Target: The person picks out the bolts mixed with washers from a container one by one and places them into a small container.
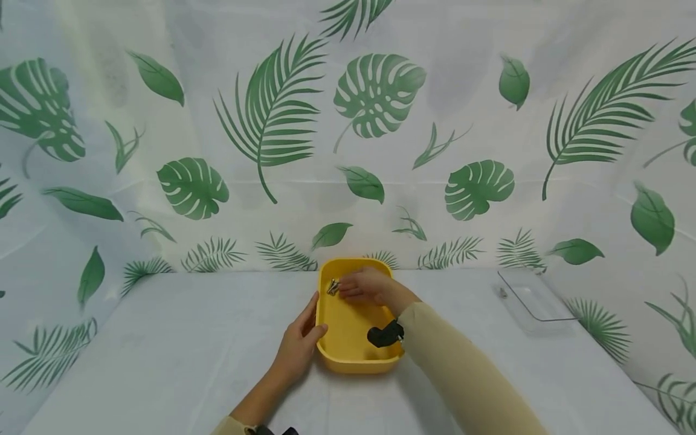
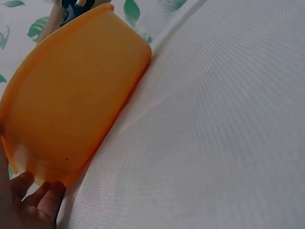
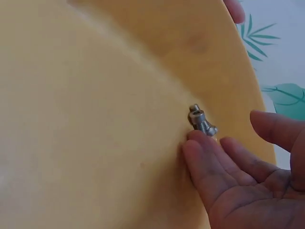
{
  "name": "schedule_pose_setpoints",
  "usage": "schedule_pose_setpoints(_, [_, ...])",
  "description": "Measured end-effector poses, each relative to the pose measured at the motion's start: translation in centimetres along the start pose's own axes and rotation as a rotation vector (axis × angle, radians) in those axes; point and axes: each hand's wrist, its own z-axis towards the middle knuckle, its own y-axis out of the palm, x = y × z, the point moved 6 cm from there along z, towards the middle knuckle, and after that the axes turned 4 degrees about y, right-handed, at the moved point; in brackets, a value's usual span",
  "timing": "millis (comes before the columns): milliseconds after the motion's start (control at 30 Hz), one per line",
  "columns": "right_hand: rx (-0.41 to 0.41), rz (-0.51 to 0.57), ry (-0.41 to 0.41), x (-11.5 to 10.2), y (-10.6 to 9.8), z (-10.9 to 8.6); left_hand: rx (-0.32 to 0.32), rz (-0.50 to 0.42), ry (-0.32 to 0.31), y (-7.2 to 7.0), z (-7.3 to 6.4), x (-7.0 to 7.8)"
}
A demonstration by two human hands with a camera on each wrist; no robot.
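Note:
A yellow plastic bin stands in front of me with its long side pointing away. My left hand holds its left wall, the thumb over the rim and the fingers along the outside; in the left wrist view those fingers lie against the outer wall. Inside the bin, near the far left corner, lies a small cluster of metal bolts. My right hand reaches in from the right, its loosely extended fingertips right at the cluster. Close up in the right wrist view, one of the bolts shows a socket head.
At the back right of the white table sits a clear plastic box. A small metal piece shows at its left side. Behind the table hangs a leaf-patterned cloth, close to the bin's far end.

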Motion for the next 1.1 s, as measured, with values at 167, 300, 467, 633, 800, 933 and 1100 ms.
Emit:
schedule_pose_setpoints(167, [0.016, 0.071, 0.015, 0.6, 0.3, 0.9, 0.007, 0.004, 0.008, 0.0, 0.1, 0.0])
schedule_pose_setpoints(300, [0.045, 0.111, 0.022, 1.0, 0.5, 1.2, -0.004, 0.015, 0.008, 0.1, 0.1, 0.0])
schedule_pose_setpoints(467, [0.059, 0.134, 0.032, 0.9, 0.9, 1.3, 0.005, 0.035, 0.005, -0.1, 0.1, -0.2])
schedule_pose_setpoints(633, [0.058, 0.129, 0.028, 0.8, 1.1, 1.3, -0.002, 0.021, 0.013, -0.1, 0.1, -0.2])
schedule_pose_setpoints(800, [0.014, 0.088, 0.009, 0.7, 1.7, 1.3, -0.004, 0.002, 0.021, -0.1, 0.1, -0.1])
schedule_pose_setpoints(933, [-0.002, -0.034, -0.026, 0.5, 2.1, 1.3, -0.005, -0.011, 0.023, -0.2, 0.0, -0.1])
schedule_pose_setpoints(1100, [0.002, -0.222, -0.089, -0.2, 2.7, 1.0, -0.005, -0.01, 0.024, -0.2, 0.1, 0.0])
